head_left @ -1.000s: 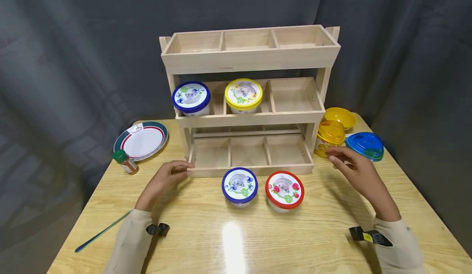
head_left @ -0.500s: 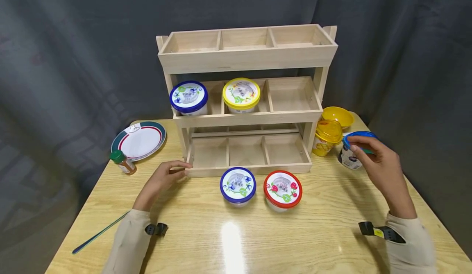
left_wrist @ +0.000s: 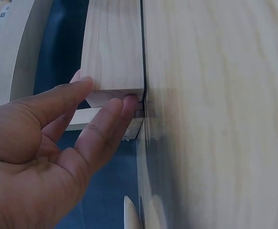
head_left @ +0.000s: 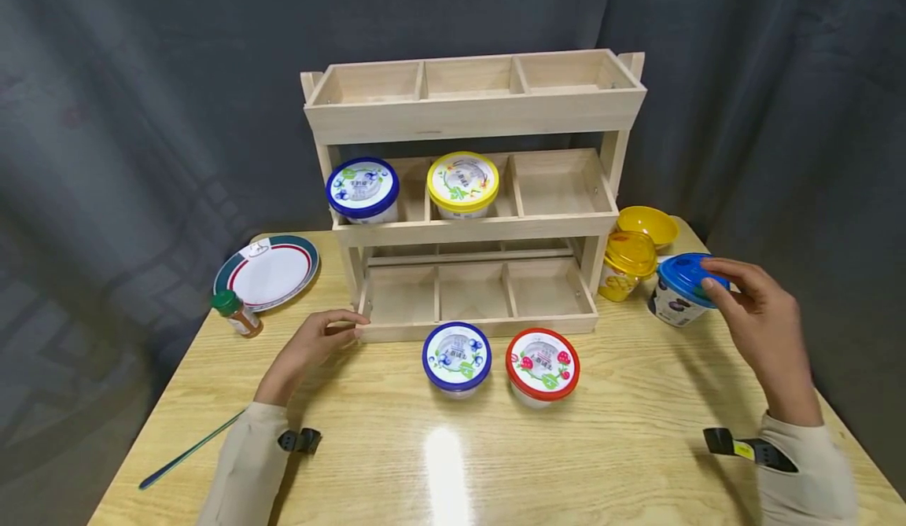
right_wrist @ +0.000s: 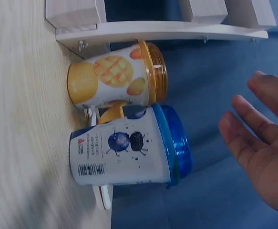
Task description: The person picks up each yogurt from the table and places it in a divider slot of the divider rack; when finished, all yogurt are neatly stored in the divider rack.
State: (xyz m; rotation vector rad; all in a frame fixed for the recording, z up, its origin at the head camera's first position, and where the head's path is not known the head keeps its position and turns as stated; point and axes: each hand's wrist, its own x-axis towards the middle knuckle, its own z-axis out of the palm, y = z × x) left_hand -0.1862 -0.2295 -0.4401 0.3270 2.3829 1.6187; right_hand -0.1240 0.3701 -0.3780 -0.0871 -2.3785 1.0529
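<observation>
My left hand holds the front left corner of the pale wooden shelf's bottom tray; in the left wrist view its thumb and fingers bend round the board's end. At the right, my right hand hovers beside a white cup with a blue lid. The right wrist view shows a gap between its fingertips and the blue lid, and nothing in the hand. A mango-print cup with a yellow lid stands left of the blue-lidded one.
Two tubs, one blue-lidded and one red-lidded, stand before the shelf. Another blue-lidded tub and a yellow-lidded tub occupy the middle tier. Around lie a plate, spice jar, thin stick and yellow bowl.
My right hand has moved rightward, from near the yellow-lidded cup to beside the blue-lidded one. That cup now stands more upright and further left. My left hand stays at the tray corner.
</observation>
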